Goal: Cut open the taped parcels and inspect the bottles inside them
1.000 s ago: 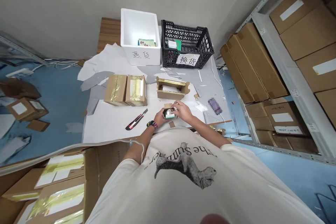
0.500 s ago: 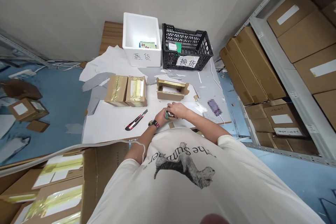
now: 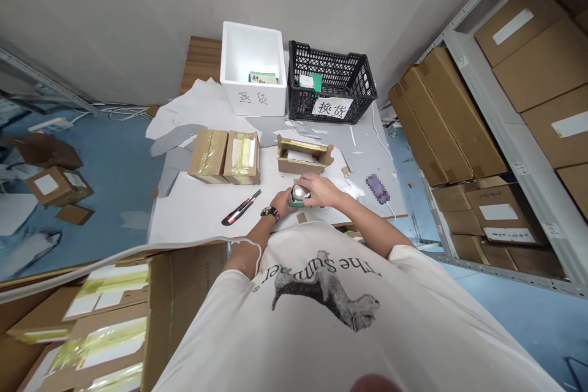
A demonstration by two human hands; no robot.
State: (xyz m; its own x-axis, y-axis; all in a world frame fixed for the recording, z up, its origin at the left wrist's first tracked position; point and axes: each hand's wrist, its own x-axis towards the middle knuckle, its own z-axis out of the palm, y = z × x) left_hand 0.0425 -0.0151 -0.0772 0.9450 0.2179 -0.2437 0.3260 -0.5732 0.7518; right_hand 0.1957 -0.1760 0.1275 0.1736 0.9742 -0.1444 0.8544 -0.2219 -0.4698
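Close to my body at the table's near edge, both hands are around a small green container with a shiny silvery top (image 3: 300, 195); its exact kind is unclear. My left hand (image 3: 282, 201) is closed against its left side, a beaded bracelet on the wrist. The fingers of my right hand (image 3: 323, 190) curl over its top and right side. Just beyond stands an opened cardboard box (image 3: 301, 165) with something white inside. A red and black box cutter (image 3: 241, 208) lies left of my hands, blade out.
Two taped cardboard boxes (image 3: 208, 157) stand side by side at the left. At the back are a white foam bin (image 3: 261, 100) and a black plastic crate (image 3: 333, 109), both labelled. A blurred purple object (image 3: 377, 188) lies at the right; a shelf of cartons (image 3: 498, 211) stands beyond.
My right hand has shifted slightly and its fingers have spread, so the silvery top and green side now show more. The camera view has moved a little; the boxes and cutter stay put.
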